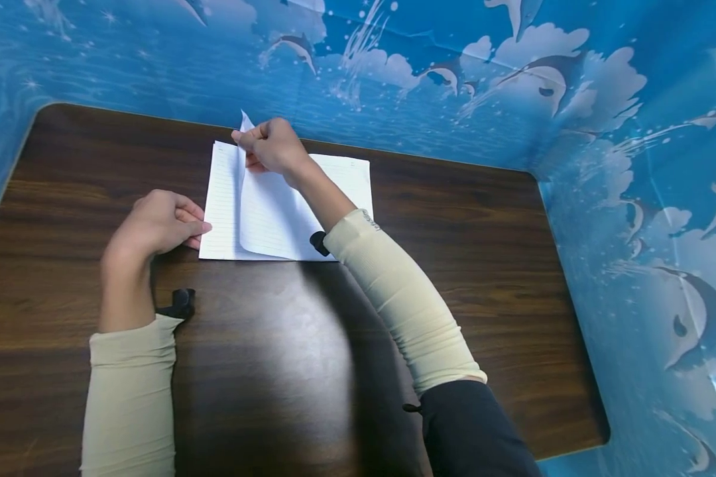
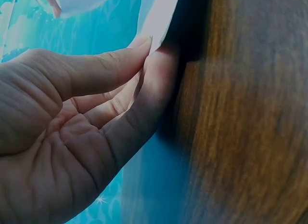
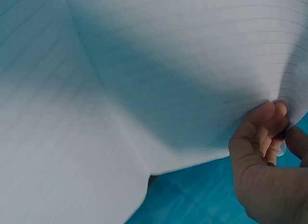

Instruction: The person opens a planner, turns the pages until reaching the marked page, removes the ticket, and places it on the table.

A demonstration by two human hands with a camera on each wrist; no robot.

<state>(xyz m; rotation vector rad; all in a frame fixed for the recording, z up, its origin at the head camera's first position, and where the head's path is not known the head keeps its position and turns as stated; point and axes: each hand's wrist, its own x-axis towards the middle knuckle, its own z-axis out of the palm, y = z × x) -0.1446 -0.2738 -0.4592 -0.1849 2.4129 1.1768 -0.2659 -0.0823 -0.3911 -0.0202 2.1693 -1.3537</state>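
- The brown table point(image 1: 65, 285) goes from the left side of the view to near the right side. The book lies on it, near the back edge.
- The left sleeve point(image 1: 131, 397) is pale yellow and comes up from the bottom. A small black part point(image 1: 181, 303) sticks out by its cuff.
- The left hand point(image 1: 161, 222) pinches the left edge of the book between thumb and finger.
- The book point(image 1: 221, 212) is spread out, with white pages and thin lines. It lies left of the table's middle.
- One page point(image 1: 274, 222) stands up and bends over. It hides some of the book under it, and its top tip pokes up in front of the wall.
- The right hand point(image 1: 272, 147) pinches this page near the top between fingers and thumb. It covers a bit of the page.
- The right sleeve point(image 1: 406, 298) is pale yellow too. This arm cuts across the book's right half and blocks some of it.
- A dark sleeve point(image 1: 477, 430) comes below it, with a long shadow beside it on the table.
- The blue wall point(image 1: 608, 139) has dolphins on it. It stands behind the table and along its right side.
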